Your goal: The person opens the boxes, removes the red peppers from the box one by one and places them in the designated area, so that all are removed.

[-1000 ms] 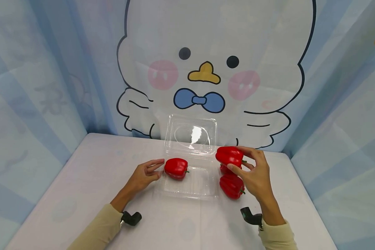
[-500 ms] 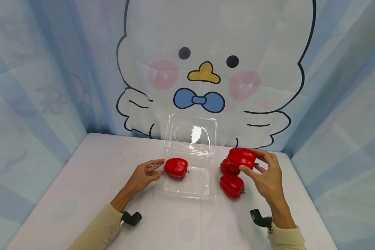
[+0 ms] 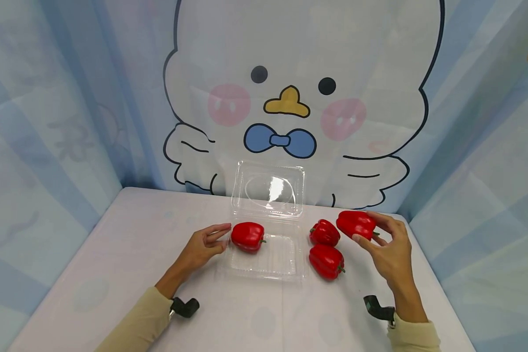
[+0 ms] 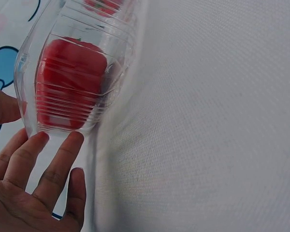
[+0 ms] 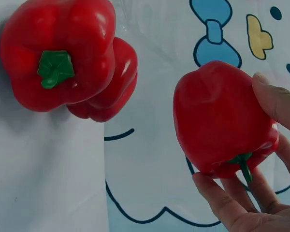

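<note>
box (image 3: 282,256) stands open, one pepper (image 3: 248,237) inside; outside, right hand (image 3: 392,252) grips another pepper (image 3: 355,224), two peppers (image 3: 324,232) (image 3: 326,262) lie near; left hand (image 3: 202,248), fingers loosely straight, touches box.

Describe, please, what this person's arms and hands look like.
The left sleeve and right sleeve are plain beige and end before the wrists. A black, bent device sits by the left wrist, a matching one by the right. The left hand and right hand show no gloves.
</note>
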Demonstrator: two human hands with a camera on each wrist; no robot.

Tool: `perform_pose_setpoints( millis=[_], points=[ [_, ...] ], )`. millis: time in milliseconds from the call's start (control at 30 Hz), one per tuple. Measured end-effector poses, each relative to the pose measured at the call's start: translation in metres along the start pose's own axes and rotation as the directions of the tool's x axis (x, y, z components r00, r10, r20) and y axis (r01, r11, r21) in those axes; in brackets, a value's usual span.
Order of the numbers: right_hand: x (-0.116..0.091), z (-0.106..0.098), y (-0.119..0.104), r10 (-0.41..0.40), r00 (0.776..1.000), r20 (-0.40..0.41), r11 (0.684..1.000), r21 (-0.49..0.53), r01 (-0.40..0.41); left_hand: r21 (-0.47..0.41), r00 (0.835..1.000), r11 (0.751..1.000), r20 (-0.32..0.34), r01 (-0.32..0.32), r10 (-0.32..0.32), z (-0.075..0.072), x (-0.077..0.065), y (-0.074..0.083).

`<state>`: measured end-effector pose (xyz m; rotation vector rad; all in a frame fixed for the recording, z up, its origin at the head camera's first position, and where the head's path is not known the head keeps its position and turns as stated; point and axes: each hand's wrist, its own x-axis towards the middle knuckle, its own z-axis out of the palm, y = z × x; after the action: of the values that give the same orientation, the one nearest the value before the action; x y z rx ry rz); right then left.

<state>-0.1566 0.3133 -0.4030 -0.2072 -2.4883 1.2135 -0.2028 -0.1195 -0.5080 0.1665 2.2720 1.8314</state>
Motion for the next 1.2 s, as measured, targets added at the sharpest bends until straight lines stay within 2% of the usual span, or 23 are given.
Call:
perform_pose_setpoints(
  millis=[500, 833, 1200],
  points=[
    [0.019, -0.001, 0.046, 0.063, 0.998, 0.026, 0.998, -0.022, -0.062, -0.005, 1.0, 1.0, 0.009, -0.016, 0.016, -0.002, 0.003, -0.005],
    [0.029, 0.002, 0.075, 0.104, 0.994, 0.033, 0.993, -0.056, -0.102, -0.008, 1.0, 1.0, 0.009, -0.013, 0.013, -0.002, 0.001, -0.003],
    [0.039, 0.004, 0.095, 0.154, 0.985, 0.078, 0.987, -0.065, -0.149, -0.019, 1.0, 1.0, 0.001, -0.001, 0.001, -0.001, 0.002, -0.002]
  ],
)
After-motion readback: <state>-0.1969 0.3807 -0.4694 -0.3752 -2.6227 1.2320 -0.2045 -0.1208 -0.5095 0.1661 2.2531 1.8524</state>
